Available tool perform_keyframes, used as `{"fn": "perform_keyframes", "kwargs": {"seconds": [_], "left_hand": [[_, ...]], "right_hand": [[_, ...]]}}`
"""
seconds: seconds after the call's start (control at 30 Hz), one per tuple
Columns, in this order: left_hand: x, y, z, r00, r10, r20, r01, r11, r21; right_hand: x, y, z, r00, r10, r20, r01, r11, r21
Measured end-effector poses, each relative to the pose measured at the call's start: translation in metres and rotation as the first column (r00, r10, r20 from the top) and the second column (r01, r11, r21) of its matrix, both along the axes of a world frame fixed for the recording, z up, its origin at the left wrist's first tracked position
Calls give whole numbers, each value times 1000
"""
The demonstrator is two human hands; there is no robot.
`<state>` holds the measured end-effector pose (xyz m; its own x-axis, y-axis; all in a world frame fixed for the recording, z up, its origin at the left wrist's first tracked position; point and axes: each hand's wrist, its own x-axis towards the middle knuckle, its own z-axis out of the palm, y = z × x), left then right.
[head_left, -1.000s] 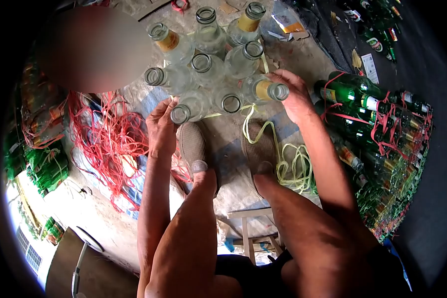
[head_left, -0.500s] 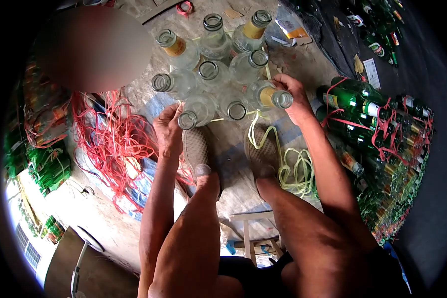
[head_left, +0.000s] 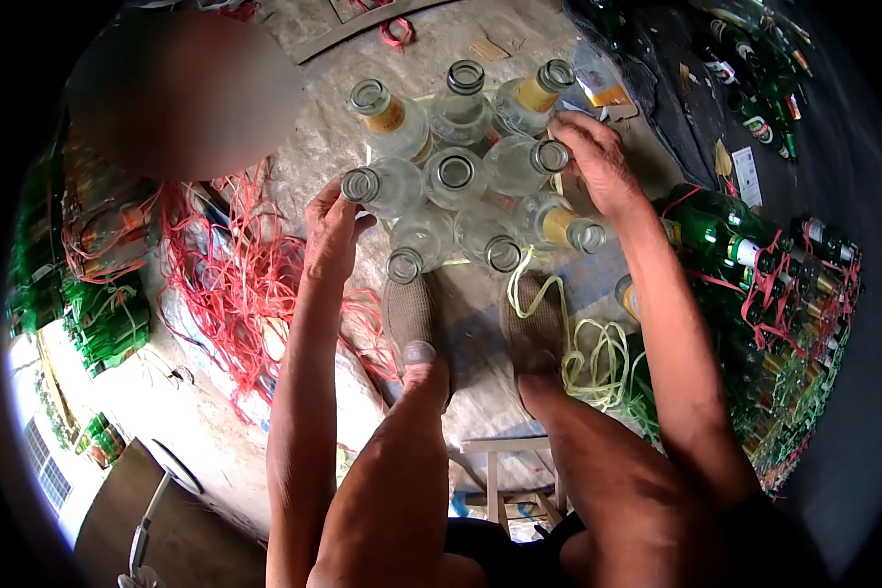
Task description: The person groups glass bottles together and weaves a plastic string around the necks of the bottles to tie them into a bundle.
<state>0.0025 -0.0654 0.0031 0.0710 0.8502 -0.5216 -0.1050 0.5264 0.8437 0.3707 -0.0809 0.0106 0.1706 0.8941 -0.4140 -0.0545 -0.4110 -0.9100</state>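
In front of my shoes stands a cluster of clear glass bottles [head_left: 455, 174], necks up, some with yellow-orange neck labels. Pale yellow twine [head_left: 448, 263] runs around the cluster low down, and its loose tail [head_left: 598, 363] lies beside my right shoe. At the left side, my left hand [head_left: 331, 233] is beside a bottle's neck, thumb apart from the fingers. My right hand [head_left: 600, 162] is against the right side of the cluster, fingers bent and apart from the thumb. The bottles partly hide the fingertips of both hands.
A tangle of red twine [head_left: 230, 279] lies on the floor at left. Green bottles bundled with red twine [head_left: 725, 235] are stacked at right, with more green bottles [head_left: 108, 318] at far left. A person [head_left: 181, 98], blurred, is at upper left.
Both hands have moved up along the sides of the cluster, the right one toward the far bottles. The view has shifted, so the bottles appear lower and further right.
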Motion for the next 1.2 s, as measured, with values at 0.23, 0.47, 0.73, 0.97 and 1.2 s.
{"fn": "perform_keyframes", "kwargs": {"seconds": [0.23,0.47,0.73,0.97,1.2], "left_hand": [[-1,31,-3,993,-102,66,104,994,-26],[1,40,-7,988,-136,76,135,991,24],[1,46,-14,988,-153,-25,154,987,45],[2,50,-9,987,-157,-40,160,982,104],[9,81,1,984,-147,-97,147,989,-10]], "right_hand": [[5,14,-20,999,30,-16,-28,993,114],[4,21,-18,993,56,101,-68,990,124],[7,27,-34,916,128,380,-211,960,186],[15,39,-13,994,98,52,-95,994,-58],[18,110,-3,882,449,-144,-464,880,-100]]}}
